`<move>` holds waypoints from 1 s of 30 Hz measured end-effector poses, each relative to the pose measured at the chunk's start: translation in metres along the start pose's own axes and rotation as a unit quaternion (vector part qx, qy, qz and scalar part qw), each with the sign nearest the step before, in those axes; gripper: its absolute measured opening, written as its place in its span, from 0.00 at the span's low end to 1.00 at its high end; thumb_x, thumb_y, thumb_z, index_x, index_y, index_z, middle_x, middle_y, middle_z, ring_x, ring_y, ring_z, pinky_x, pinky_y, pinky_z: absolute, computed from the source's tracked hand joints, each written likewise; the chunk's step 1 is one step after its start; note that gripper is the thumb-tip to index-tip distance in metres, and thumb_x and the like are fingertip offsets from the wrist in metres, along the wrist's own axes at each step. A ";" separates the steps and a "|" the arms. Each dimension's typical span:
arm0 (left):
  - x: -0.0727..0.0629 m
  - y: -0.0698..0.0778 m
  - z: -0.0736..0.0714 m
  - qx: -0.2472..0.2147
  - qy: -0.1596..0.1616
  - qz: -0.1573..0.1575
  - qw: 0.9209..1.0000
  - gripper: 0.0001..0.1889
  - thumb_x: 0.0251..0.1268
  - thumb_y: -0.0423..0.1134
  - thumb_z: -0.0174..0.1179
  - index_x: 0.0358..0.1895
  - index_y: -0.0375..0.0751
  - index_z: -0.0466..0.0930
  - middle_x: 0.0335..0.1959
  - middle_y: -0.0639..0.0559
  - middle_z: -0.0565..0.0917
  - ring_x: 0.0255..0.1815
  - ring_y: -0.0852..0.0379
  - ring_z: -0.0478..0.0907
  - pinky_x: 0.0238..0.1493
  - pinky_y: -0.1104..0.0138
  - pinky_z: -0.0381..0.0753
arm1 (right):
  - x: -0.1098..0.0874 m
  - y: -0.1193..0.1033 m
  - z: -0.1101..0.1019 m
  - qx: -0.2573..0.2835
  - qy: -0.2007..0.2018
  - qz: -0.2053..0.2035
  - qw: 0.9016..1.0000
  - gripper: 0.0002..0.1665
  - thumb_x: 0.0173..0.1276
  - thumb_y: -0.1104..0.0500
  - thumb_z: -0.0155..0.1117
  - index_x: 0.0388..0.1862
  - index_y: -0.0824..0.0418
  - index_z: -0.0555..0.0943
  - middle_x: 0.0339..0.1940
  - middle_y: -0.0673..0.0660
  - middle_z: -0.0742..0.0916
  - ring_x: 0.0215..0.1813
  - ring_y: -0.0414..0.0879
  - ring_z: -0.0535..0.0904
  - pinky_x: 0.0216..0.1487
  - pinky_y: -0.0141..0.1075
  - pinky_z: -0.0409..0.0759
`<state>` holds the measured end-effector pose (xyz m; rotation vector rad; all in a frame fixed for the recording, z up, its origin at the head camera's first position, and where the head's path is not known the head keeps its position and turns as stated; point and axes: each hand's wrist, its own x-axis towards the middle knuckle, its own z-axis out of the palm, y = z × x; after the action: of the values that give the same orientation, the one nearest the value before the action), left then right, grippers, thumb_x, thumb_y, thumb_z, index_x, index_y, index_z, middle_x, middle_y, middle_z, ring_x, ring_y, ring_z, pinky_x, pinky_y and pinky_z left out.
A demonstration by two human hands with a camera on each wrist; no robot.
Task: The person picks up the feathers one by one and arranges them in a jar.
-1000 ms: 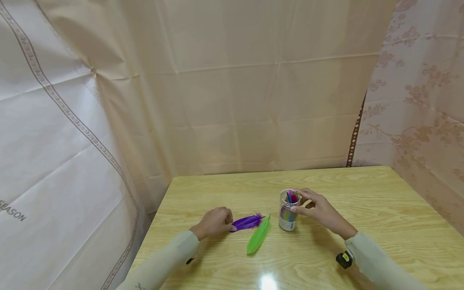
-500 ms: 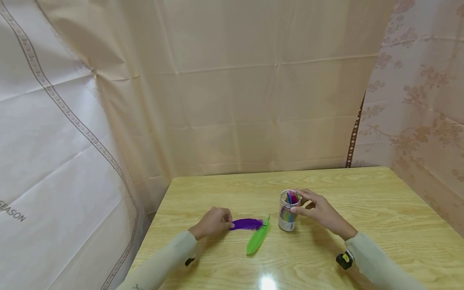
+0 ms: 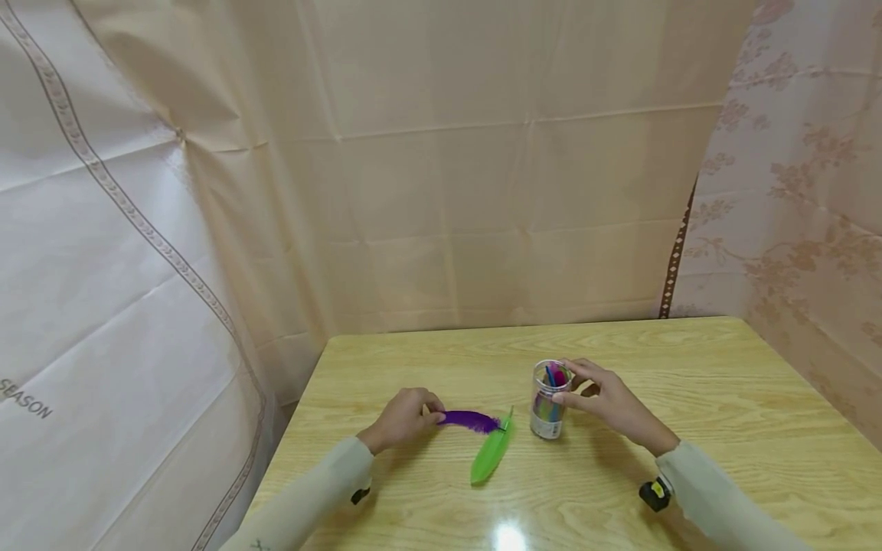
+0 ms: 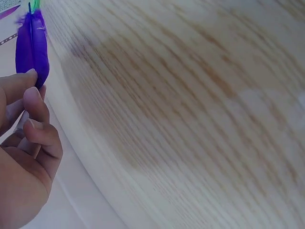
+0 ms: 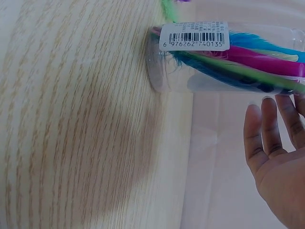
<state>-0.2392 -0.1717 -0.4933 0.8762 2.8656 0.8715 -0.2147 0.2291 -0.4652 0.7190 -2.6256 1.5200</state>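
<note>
My left hand (image 3: 408, 418) pinches a purple feather (image 3: 470, 420) by its broad tip between thumb and fingers; its quill end points right, over a green feather (image 3: 491, 457) that lies on the table. In the left wrist view the purple feather (image 4: 32, 47) stands out beyond the fingertips. My right hand (image 3: 613, 396) holds a clear jar (image 3: 547, 419) near its rim, thumb on the near side and fingers behind. The jar stands upright and open-topped. Inside it, blue, magenta and green feathers (image 5: 252, 59) show through the wall, beside a white barcode label (image 5: 194, 37).
The wood-grain table (image 3: 386, 505) reaches back to a beige curtain (image 3: 441, 229). A pale sheet (image 3: 110, 306) hangs at the left and a flower-patterned one (image 3: 806, 191) at the right.
My left hand has lifted the tip of the purple feather and turned it, so its quill end has swung down over the green feather. The right hand and jar have stayed in place.
</note>
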 end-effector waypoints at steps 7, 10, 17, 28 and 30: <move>0.002 0.002 -0.005 -0.008 0.014 -0.008 1.000 0.06 0.75 0.41 0.64 0.41 0.47 0.89 0.35 0.62 0.85 0.25 0.66 0.75 0.28 0.69 0.77 | 0.000 0.001 0.000 0.002 -0.001 -0.003 1.000 0.37 0.75 0.49 0.67 0.79 0.55 0.68 0.59 0.50 0.81 0.54 0.51 0.76 0.53 0.39 0.79; 0.005 0.003 -0.008 -0.005 0.028 0.001 1.000 0.05 0.75 0.41 0.64 0.40 0.48 0.89 0.34 0.62 0.85 0.24 0.66 0.74 0.28 0.69 0.77 | 0.000 0.001 0.000 0.004 0.000 -0.003 1.000 0.37 0.75 0.49 0.67 0.78 0.55 0.69 0.60 0.50 0.81 0.54 0.51 0.76 0.53 0.39 0.79; 0.009 0.004 -0.015 0.004 0.049 0.023 0.999 0.06 0.76 0.41 0.63 0.42 0.48 0.89 0.36 0.61 0.86 0.23 0.67 0.73 0.27 0.69 0.76 | 0.000 0.001 0.000 -0.002 0.001 -0.004 1.000 0.36 0.75 0.49 0.67 0.78 0.55 0.69 0.59 0.50 0.81 0.54 0.51 0.76 0.53 0.39 0.78; 0.013 0.006 -0.024 -0.001 0.069 0.024 0.997 0.05 0.76 0.40 0.63 0.43 0.49 0.88 0.37 0.61 0.86 0.22 0.65 0.71 0.24 0.69 0.74 | 0.000 0.003 0.000 0.001 0.001 -0.007 1.000 0.37 0.75 0.49 0.68 0.78 0.55 0.69 0.58 0.50 0.81 0.54 0.51 0.76 0.53 0.39 0.78; 0.013 0.008 -0.026 -0.004 0.074 0.026 0.997 0.04 0.75 0.39 0.63 0.43 0.48 0.88 0.37 0.60 0.86 0.23 0.65 0.72 0.24 0.69 0.74 | 0.000 0.002 0.000 0.000 0.001 -0.007 1.000 0.37 0.75 0.49 0.68 0.78 0.56 0.69 0.58 0.50 0.81 0.54 0.51 0.76 0.53 0.39 0.78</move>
<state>-0.2512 -0.1728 -0.4655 0.9283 2.9735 0.9941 -0.2153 0.2302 -0.4673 0.7338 -2.6138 1.5161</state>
